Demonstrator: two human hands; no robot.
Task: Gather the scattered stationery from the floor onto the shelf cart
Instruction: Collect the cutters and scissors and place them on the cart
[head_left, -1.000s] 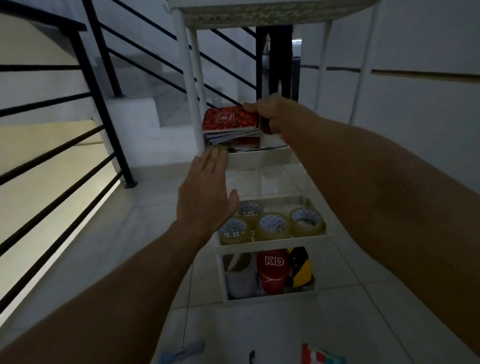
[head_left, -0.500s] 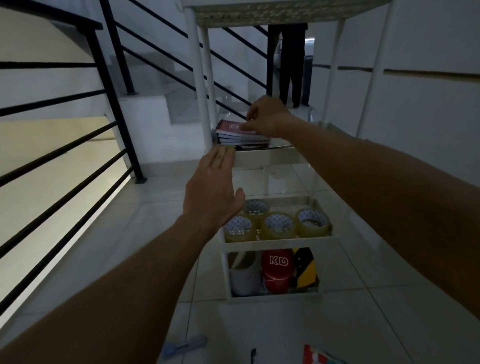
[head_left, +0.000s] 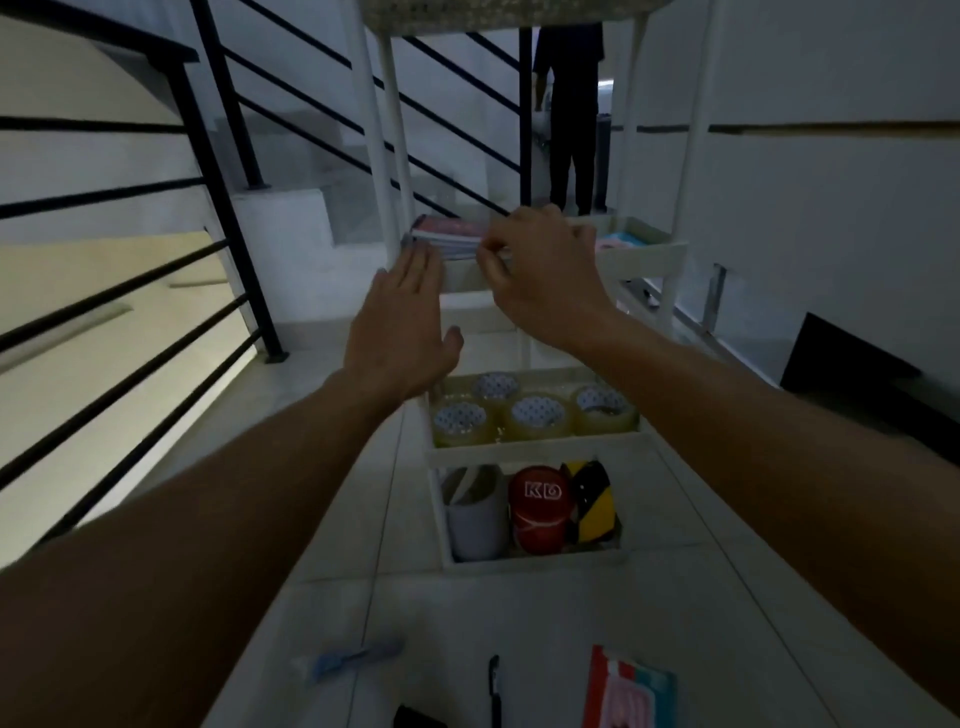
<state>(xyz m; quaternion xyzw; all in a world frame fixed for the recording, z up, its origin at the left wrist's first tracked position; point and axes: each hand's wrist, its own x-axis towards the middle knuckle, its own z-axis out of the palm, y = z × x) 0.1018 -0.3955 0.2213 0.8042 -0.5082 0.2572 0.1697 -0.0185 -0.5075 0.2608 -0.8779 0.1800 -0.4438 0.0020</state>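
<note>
- Head view: shelf cart tier holds a notebook stack.
- Lower tier: four clear tape rolls.
- Bottom tier: red "KD" roll, black-yellow tape.
- Left hand flat, empty.
- Right hand loosely curled, empty, beside the stack.
- Floor: blue pen, black pen, booklet.

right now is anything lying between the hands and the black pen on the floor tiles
Nothing visible does. The slim black pen lies on bare white tile, apart from the blue pen and red packet. Both the left hand and right hand are up at the white shelf cart.
</note>
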